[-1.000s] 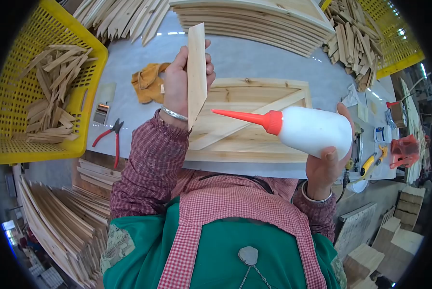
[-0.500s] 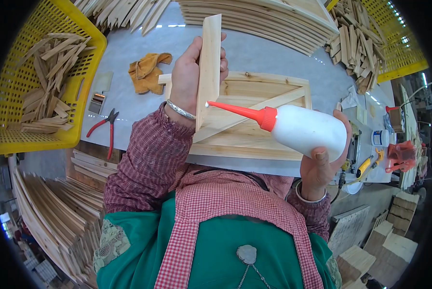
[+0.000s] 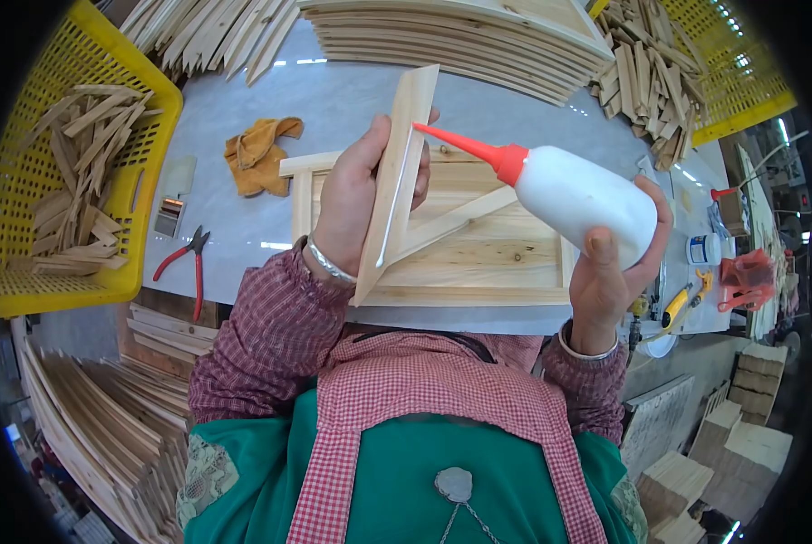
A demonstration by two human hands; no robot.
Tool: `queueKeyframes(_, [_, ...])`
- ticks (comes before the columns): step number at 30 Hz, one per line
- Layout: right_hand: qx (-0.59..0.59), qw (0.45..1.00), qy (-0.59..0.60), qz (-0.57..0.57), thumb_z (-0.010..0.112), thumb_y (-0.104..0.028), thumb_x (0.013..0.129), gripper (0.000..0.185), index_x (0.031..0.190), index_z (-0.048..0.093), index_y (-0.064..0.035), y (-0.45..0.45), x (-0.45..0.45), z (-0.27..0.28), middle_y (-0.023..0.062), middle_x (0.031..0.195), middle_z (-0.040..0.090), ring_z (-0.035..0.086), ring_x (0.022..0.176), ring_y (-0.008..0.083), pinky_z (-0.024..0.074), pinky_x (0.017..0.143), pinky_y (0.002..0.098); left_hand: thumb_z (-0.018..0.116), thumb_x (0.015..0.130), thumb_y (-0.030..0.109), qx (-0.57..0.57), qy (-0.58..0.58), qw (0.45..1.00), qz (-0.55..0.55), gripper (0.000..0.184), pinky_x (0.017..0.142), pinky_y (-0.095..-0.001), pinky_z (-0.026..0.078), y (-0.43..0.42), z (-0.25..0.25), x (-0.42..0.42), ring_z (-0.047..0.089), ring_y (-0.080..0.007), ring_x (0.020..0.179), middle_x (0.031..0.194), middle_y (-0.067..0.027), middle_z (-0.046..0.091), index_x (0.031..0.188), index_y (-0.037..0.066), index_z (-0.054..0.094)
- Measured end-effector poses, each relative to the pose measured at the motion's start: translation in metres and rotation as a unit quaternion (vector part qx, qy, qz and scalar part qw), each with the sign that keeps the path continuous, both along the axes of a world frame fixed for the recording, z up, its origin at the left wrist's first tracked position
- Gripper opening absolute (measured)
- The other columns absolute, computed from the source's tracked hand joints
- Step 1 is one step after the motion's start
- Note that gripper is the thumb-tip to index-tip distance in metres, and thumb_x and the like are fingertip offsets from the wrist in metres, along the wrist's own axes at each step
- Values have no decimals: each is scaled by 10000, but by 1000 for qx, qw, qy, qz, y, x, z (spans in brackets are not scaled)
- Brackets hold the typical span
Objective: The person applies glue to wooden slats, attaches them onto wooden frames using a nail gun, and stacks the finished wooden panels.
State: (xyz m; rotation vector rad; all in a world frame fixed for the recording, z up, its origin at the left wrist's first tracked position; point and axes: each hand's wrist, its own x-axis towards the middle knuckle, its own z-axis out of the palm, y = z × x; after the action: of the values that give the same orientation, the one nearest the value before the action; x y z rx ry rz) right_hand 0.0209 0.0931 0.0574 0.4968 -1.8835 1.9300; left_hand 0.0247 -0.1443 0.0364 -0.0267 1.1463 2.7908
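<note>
My left hand is closed around a flat wooden slat with angled ends, held up above the table. A white line of glue runs along the slat's face. In my right hand is a white glue bottle with a red nozzle, tipped so that the nozzle's end meets the slat near its upper part. Beneath both hands lies a wooden panel with a frame and a diagonal brace, partly hidden by the left hand and slat.
A yellow basket of wood offcuts stands at the left. Red-handled pliers and a tan glove-like cloth lie on the table. Stacked wooden panels fill the back. At right are a white tub and a yellow-handled tool.
The nozzle tip has moved from the slat's lower part towards its upper end, and a glue line now shows along it. The slat has tilted and sits lower in view.
</note>
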Motion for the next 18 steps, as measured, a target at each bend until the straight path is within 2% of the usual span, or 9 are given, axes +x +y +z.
queueKeyframes(3, [-6,1000,17,-8,772,-236,761,704,1299,383,-5,1,-11,2,99,1128,510,532,1053,209,431,948,351,314,1008,399,-9,-5,1000,-6,497,558,-211,386,1,-5,4,447,-72,617,737,15,502,1252,12,508])
queueKeyframes(8, [-8,999,38,-38,711,-200,822,607,1299,392,0,6,-25,1,111,1150,518,535,1075,225,444,947,370,316,1012,393,-38,-4,999,-31,486,580,-213,400,0,-9,8,463,-62,634,740,18,502,1245,23,528])
queueKeyframes(9, [-8,999,37,-38,711,-200,822,607,1299,392,0,9,-28,-2,111,1150,518,535,1075,225,444,947,370,356,1003,366,-92,7,996,-14,444,589,-222,410,1,-12,8,481,-80,648,752,6,510,1224,29,542])
queueKeyframes(11, [-114,992,-39,-34,676,-206,848,568,1293,396,7,18,-36,-10,139,1186,522,535,1107,269,456,954,411,436,984,310,-200,24,979,27,360,606,-240,430,0,-20,11,518,-115,675,775,-17,526,1182,40,570])
queueKeyframes(12, [-167,982,-79,-29,659,-210,860,549,1290,398,11,22,-39,-16,153,1204,524,535,1122,291,463,958,431,436,984,310,-202,19,979,34,360,606,-240,430,-2,-25,13,518,-115,675,775,-17,526,1182,40,570])
queueKeyframes(13, [-168,982,-84,-21,659,-210,860,549,1290,398,11,26,-40,-23,153,1204,524,535,1122,291,463,958,431,477,956,271,-338,118,931,64,314,634,-256,439,-3,-31,13,533,-139,714,797,-29,532,1150,46,580])
queueKeyframes(15, [-287,940,-182,16,624,-216,877,519,1280,400,24,38,-38,-40,186,1238,515,522,1150,338,465,965,479,557,901,191,-580,296,750,115,232,688,-288,459,-7,-43,13,563,-187,792,842,-54,544,1085,58,600])
queueKeyframes(16, [-342,910,-231,32,607,-219,886,506,1275,402,31,43,-37,-49,202,1255,510,515,1164,361,465,968,502,557,901,191,-584,288,750,120,232,688,-288,459,-10,-49,12,563,-187,792,842,-54,544,1085,58,600])
queueKeyframes(18, [-341,904,-256,34,600,-220,888,502,1270,402,38,56,-30,-70,210,1262,505,510,1169,371,459,974,513,586,831,143,-680,364,623,130,235,740,-313,454,-14,-61,10,557,-210,861,893,-64,545,1052,63,592])
